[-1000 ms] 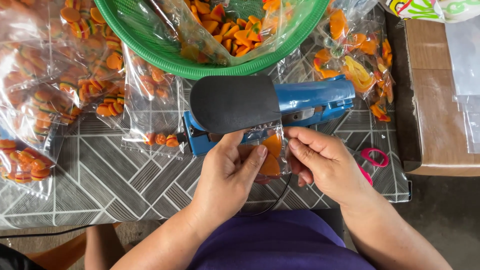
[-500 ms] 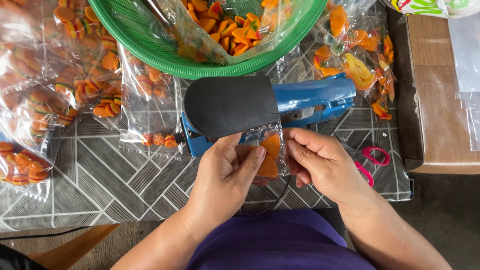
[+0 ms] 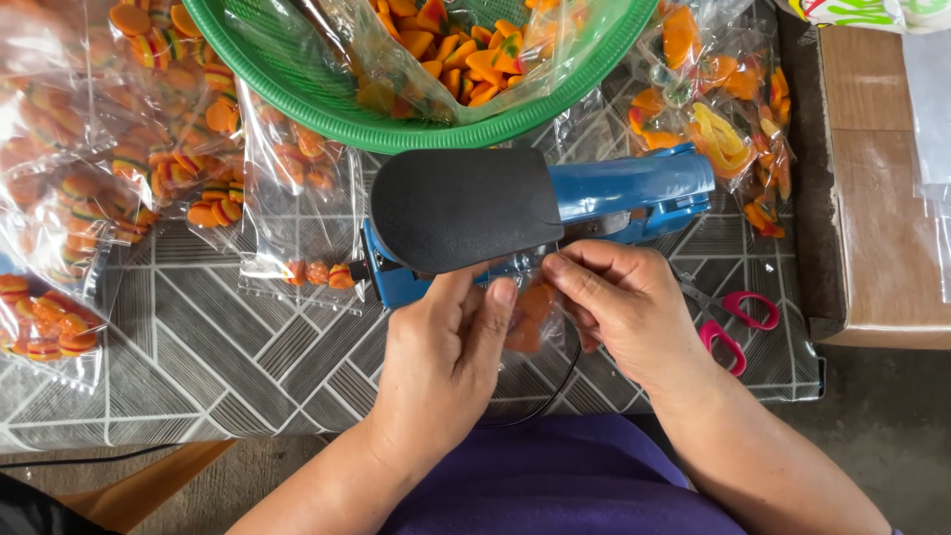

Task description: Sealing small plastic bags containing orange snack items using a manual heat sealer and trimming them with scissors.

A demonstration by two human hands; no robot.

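Note:
My left hand [image 3: 446, 362] and my right hand [image 3: 619, 302] both pinch a small clear bag of orange candies [image 3: 530, 309], held just below the jaw of a blue sealing machine [image 3: 634, 193] with a wide black press handle [image 3: 461, 206]. The bag's top edge sits at the machine's front, partly hidden by my fingers. A strip of small candies in clear plastic [image 3: 317, 272] lies to the left of the machine.
A green basket [image 3: 327, 94] holding an open bag of loose orange candies [image 3: 456, 50] stands behind the machine. Several filled candy bags [image 3: 109, 168] pile at the left and more candy bags [image 3: 718, 109] at the right. Pink-handled scissors [image 3: 733, 322] lie by a cardboard box [image 3: 882, 188].
Both hands have raised the small bag slightly towards the machine's jaw. The view has shifted a little; the machine has stayed in place.

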